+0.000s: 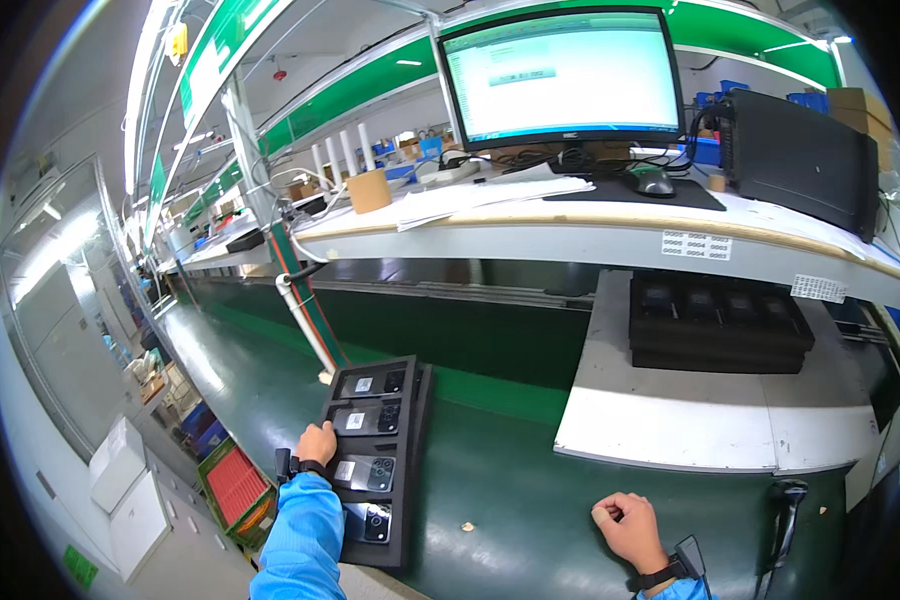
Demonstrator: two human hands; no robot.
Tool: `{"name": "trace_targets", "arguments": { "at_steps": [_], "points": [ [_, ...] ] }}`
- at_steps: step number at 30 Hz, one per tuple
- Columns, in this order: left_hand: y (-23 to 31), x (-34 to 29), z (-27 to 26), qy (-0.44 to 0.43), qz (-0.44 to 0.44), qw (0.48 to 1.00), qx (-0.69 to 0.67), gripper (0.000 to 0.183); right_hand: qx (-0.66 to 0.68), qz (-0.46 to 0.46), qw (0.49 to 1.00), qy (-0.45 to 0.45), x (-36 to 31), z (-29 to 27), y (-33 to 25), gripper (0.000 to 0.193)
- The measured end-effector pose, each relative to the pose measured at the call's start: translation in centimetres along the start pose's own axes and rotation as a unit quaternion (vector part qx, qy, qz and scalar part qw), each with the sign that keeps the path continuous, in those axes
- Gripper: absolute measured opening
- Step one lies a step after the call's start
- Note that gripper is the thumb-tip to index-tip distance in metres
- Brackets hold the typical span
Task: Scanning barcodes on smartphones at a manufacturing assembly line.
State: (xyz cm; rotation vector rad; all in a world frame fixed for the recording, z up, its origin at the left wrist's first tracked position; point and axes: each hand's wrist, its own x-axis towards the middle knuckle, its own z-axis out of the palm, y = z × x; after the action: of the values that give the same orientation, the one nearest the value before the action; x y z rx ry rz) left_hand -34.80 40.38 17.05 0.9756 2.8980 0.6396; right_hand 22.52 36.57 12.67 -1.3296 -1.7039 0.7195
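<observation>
A black foam tray (407, 470) lies lengthwise on the green surface, left of centre. Several phones sit in its slots, backs up, camera lenses on the right; one is a dark phone (367, 419) with a white label. My left hand (317, 443) is at the tray's left edge, fingers bent against its rim beside that phone; the fingertips are partly hidden. Over the green surface on the right, my right hand (630, 530) is apart from the tray. Its fingers are curled in a loose fist, and nothing shows in it.
A stack of black trays (720, 345) stands on a white board (670, 435) at the right. Near my right hand is a black handheld scanner (787, 510). The raised shelf carries a monitor (565, 80), a mouse (652, 182), papers (480, 200) and a tape roll (369, 191).
</observation>
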Motion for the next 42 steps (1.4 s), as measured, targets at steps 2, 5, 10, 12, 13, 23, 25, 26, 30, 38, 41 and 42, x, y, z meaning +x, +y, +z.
{"name": "trace_targets", "arguments": {
  "at_steps": [2, 5, 10, 12, 13, 23, 25, 26, 30, 38, 41, 42],
  "points": [
    [-0.3, -1.0, -1.0, 0.037, 0.019, 0.999, 0.009, 0.056, 0.004, -0.008, 1.0, -0.002, -0.1, 0.1, -0.1, 0.011],
    [-3.0, 0.1, -0.6, 0.061, 0.082, 0.995, 0.004, 0.047, -0.016, -0.02, 1.0, -0.012, -0.1, 0.4, -0.7, 0.012],
    [-3.0, -0.8, -0.2, 0.069, 0.176, 0.982, 0.02, 0.039, -0.008, -0.015, 0.999, -0.033, 0.1, 0.2, -0.5, 0.012],
    [-1.4, -2.5, -0.9, 0.03, 0.228, 0.973, -0.011, 0.036, -0.01, -0.021, 1.0, -0.015, -0.1, 0.1, -0.4, 0.012],
    [-1.0, -3.4, -1.4, 0.021, 0.252, 0.967, -0.019, 0.034, -0.009, -0.019, 1.0, -0.013, -0.2, 0.1, -0.5, 0.012],
    [2.8, -11.8, -3.8, -0.143, 0.437, 0.887, -0.031, 0.035, 0.154, 0.048, 0.985, 0.065, 0.2, 0.2, -1.3, 0.02],
    [3.8, -13.2, -2.9, -0.153, 0.492, 0.857, -0.033, 0.036, 0.132, 0.063, 0.989, 0.012, 0.1, -0.3, -1.9, 0.024],
    [4.5, -14.0, -2.5, -0.15, 0.527, 0.835, -0.048, 0.036, 0.123, 0.08, 0.989, -0.03, 0.0, -0.7, -2.3, 0.028],
    [8.7, -17.1, -1.2, -0.193, 0.602, 0.774, -0.042, 0.037, 0.06, 0.14, 0.966, -0.21, -0.8, -3.5, -3.5, 0.051],
    [15.9, -23.2, 0.6, -0.22, 0.647, 0.729, -0.031, 0.04, 0.139, 0.186, 0.971, -0.053, -3.4, -8.0, -0.8, 0.048],
    [17.7, -24.3, 1.3, -0.24, 0.649, 0.721, -0.014, 0.042, 0.095, 0.068, 0.992, 0.046, -3.1, -7.9, 1.1, 0.049],
    [18.3, -24.7, 1.3, -0.241, 0.647, 0.723, -0.018, 0.042, 0.106, 0.031, 0.99, 0.09, -2.9, -7.3, 2.3, 0.049]
  ]
}}
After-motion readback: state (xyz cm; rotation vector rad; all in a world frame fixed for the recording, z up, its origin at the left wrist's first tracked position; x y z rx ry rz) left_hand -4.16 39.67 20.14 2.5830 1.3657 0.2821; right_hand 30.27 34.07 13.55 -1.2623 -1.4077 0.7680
